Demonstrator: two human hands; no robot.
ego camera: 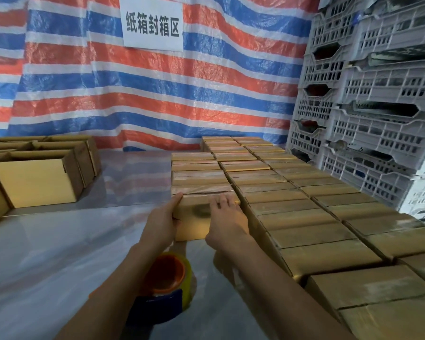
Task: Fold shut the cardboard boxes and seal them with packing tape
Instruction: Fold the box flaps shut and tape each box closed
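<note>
Your left hand (pixel 161 222) grips the box (pixel 196 215) by its left edge; your right hand (pixel 225 217) lies flat, uncurled, on its top; tape (pixel 167 273) stands near.

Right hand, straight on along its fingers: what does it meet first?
The right hand lies flat on the near box, fingers pointing forward. First in line is the taped box butted behind it. The tops look about level, so it would probably slide onto that lid.

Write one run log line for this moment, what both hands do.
left hand grips closed box side | right hand flat on its top | tape dispenser idle on table
</note>
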